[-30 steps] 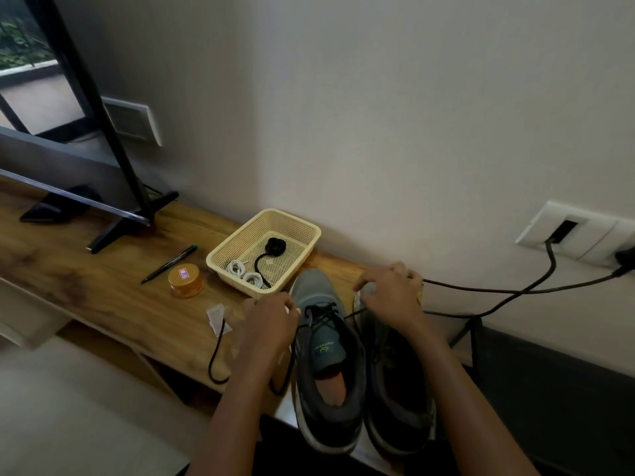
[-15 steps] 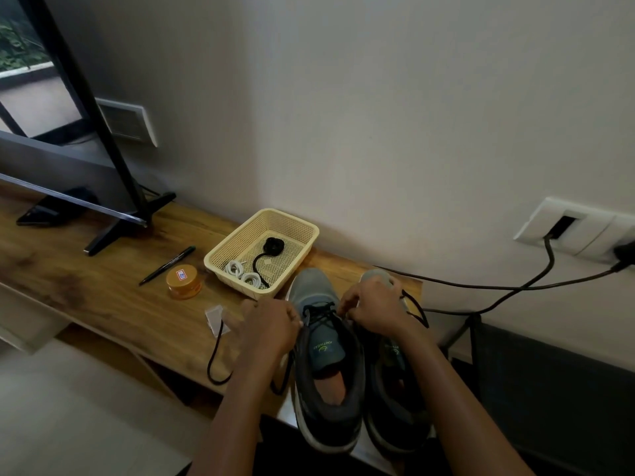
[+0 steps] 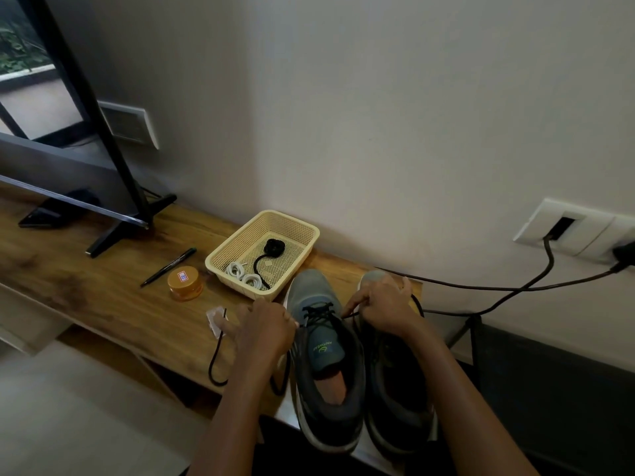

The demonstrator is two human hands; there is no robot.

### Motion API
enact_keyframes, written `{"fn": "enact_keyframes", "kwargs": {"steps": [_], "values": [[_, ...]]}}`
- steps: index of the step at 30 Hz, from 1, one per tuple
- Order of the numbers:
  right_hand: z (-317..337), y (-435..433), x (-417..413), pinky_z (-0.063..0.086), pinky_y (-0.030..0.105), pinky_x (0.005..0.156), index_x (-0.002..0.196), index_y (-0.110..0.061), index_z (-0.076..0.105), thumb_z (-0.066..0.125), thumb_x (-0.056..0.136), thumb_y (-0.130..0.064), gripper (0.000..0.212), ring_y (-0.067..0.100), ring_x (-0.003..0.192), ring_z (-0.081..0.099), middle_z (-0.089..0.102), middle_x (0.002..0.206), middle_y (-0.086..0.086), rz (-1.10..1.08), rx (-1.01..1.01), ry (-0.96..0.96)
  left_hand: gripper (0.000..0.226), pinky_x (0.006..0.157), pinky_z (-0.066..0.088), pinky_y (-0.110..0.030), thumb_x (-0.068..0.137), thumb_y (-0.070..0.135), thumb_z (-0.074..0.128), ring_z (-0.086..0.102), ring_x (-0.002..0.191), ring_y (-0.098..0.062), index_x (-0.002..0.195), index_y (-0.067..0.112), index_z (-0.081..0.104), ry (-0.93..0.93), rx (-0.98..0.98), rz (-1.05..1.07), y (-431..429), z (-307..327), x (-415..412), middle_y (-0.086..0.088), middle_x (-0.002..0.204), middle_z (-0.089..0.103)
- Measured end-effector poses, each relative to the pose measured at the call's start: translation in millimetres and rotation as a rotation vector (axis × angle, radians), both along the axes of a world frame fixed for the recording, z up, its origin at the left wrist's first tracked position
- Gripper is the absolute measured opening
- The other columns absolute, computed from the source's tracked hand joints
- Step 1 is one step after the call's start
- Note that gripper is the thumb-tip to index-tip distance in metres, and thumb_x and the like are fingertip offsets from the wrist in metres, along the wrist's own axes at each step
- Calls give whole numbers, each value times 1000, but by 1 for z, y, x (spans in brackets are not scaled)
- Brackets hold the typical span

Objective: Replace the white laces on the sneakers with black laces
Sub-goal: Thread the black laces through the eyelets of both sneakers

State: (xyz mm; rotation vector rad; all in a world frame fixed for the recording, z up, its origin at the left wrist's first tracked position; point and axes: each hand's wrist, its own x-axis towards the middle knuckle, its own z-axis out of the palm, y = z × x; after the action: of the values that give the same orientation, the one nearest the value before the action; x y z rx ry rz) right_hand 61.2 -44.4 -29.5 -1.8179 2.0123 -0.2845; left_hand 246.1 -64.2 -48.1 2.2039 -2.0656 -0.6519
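Note:
Two grey sneakers stand side by side on the wooden shelf [image 3: 103,290], toes toward the wall. The left sneaker [image 3: 323,359] has a black lace [image 3: 318,312] threaded through its lower eyelets. My left hand [image 3: 266,329] pinches one lace end at the shoe's left side; slack hangs in a loop over the shelf edge. My right hand [image 3: 381,304] pinches the other end over the right sneaker [image 3: 395,389], forefinger pointing at the eyelets. A cream basket [image 3: 292,231] holds two coiled white laces [image 3: 244,274] and a rolled black lace [image 3: 271,250].
An orange-lidded jar [image 3: 184,283], a black pen [image 3: 168,267] and a scrap of white paper [image 3: 214,319] lie left of the shoes. A screen on a black stand [image 3: 117,231] is at far left. Black cables [image 3: 515,288] run from wall sockets [image 3: 580,231] on the right.
My right hand has drawn back from the toe of the right sneaker toward the left sneaker's eyelets, bringing the lace end with it. My left hand has hardly moved.

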Motion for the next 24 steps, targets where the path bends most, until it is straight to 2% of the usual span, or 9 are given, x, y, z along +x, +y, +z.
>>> {"fn": "enact_keyframes", "kwargs": {"steps": [1, 3, 5, 7, 11, 15, 19, 22, 24], "values": [[-1, -1, -1, -11, 58, 112, 86, -33, 75, 51, 85, -5, 37, 10, 120, 45, 62, 86, -19, 8, 6, -27, 13, 108, -2, -57, 90, 40, 55, 45, 123, -20, 83, 34, 64, 32, -16, -12, -2, -5, 2, 8, 110, 60], [-2, -2, -3, -9, 56, 113, 81, -33, 72, 62, 85, -18, 18, 6, 112, 49, 62, 82, -20, 34, 18, -53, 13, 106, 6, -53, 88, 39, 58, 49, 116, -17, 75, 35, 60, 109, -21, -43, -2, -8, 4, 11, 103, 61], [-4, -2, -2, -5, 54, 113, 74, -35, 65, 67, 83, -24, 14, 2, 100, 49, 58, 76, -22, 47, 22, -74, 10, 108, 17, -49, 89, 36, 59, 49, 115, -15, 79, 33, 61, 175, -5, -78, -1, -8, 3, 12, 101, 63], [-4, -2, 1, 3, 53, 113, 78, -32, 67, 67, 84, -22, 12, 1, 93, 46, 55, 73, -22, 62, 15, -61, 8, 104, 20, -41, 93, 32, 55, 49, 115, -14, 89, 33, 63, 168, -17, -80, 2, -3, -1, 11, 103, 65], [-3, -3, 8, 13, 44, 107, 91, -27, 74, 60, 87, -11, 22, 13, 114, 48, 66, 99, -15, 49, -15, -22, 19, 105, 17, -42, 93, 25, 54, 52, 115, -13, 82, 38, 61, 122, -18, -56, 1, 0, -3, 11, 104, 67], [-5, -3, 9, 14, 37, 94, 93, -27, 76, 55, 90, -8, 28, 17, 119, 43, 64, 110, -12, 58, -10, -40, 25, 105, 16, -41, 95, 21, 53, 50, 119, -13, 92, 40, 68, 110, 9, -46, -1, 1, -5, 12, 111, 67], [-2, -5, 8, 13, 42, 104, 99, -32, 73, 52, 91, -11, 31, 19, 125, 39, 62, 114, -13, 70, 28, 13, 25, 105, 18, -41, 96, 23, 50, 50, 116, -15, 85, 43, 62, 103, 10, -62, 0, -1, -4, 11, 111, 66], [-1, -6, 1, 15, 48, 108, 105, -35, 66, 52, 89, -17, 28, 15, 118, 48, 67, 101, -12, 108, 126, -2, 14, 108, 28, -43, 94, 32, 54, 43, 123, -21, 101, 41, 62, 199, -32, -95, -1, -3, -8, 7, 121, 62], [5, -7, -4, 34, 43, 102, 96, -31, 67, 59, 88, -17, 18, 11, 96, 60, 67, 81, -11, 113, 163, -175, 22, 108, 29, -41, 91, 37, 57, 43, 124, -21, 112, 35, 65, 266, -61, -125, -3, -2, -14, 7, 125, 59]]}}
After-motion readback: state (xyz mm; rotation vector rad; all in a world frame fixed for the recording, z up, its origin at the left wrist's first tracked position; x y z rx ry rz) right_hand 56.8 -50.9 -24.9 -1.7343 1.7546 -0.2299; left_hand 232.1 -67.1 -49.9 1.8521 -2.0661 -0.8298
